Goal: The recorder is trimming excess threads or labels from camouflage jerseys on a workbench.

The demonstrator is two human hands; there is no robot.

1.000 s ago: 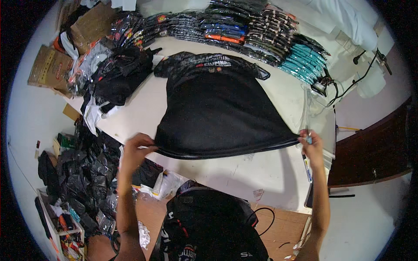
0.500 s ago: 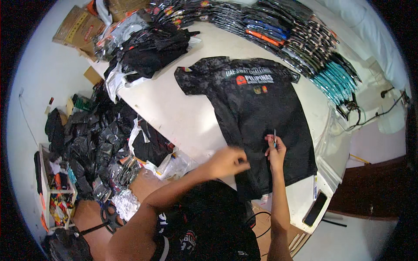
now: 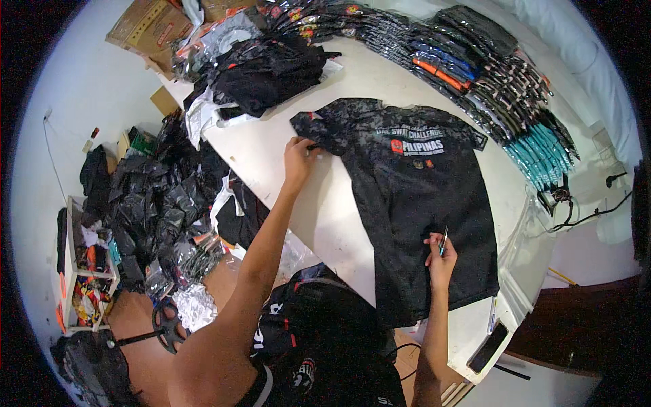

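Left hand [image 3: 302,161] moves up to the black shirt's [image 3: 439,200] sleeve [image 3: 327,129], half-curled, hold unclear; shirt lies on desk [image 3: 261,149], where a slip of right hand [image 3: 440,256], closed round pointed tool [image 3: 444,241], could nick it.

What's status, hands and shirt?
Left hand at sleeve. Black shirt laid out on white table, print up. Right hand holding slim tool over it.

Your left arm [image 3: 263,254] stretches forward, the left hand [image 3: 300,160] farther out with fingers bent; your right forearm [image 3: 435,339] points forward, the right hand [image 3: 441,258] nearer your body, fingers curled.
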